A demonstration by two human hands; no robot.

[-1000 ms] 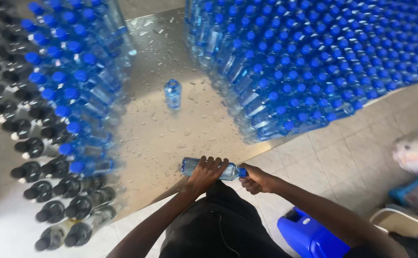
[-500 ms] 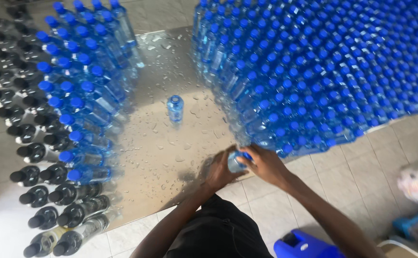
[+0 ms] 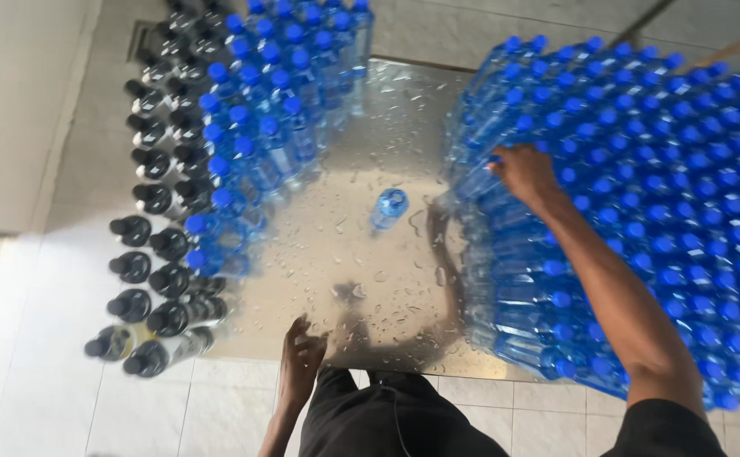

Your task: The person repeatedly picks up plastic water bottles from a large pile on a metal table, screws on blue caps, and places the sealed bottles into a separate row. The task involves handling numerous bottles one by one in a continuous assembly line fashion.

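Black-capped bottles (image 3: 151, 254) stand at far left, blue-capped bottles (image 3: 260, 144) beside them. The left hand (image 3: 300, 362), loosely open and holding nothing, rests at the near edge of the wet metal desk (image 3: 361, 279). A single bottle (image 3: 388, 207) stands mid-desk. The right hand (image 3: 524, 172) grips a bottle (image 3: 477, 179) in the blue-capped stack (image 3: 640, 211).

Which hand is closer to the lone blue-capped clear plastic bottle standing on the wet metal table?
Right. The right hand rests on the big bottle stack just right of the lone bottle; the left hand sits at the table's near edge, well below it.
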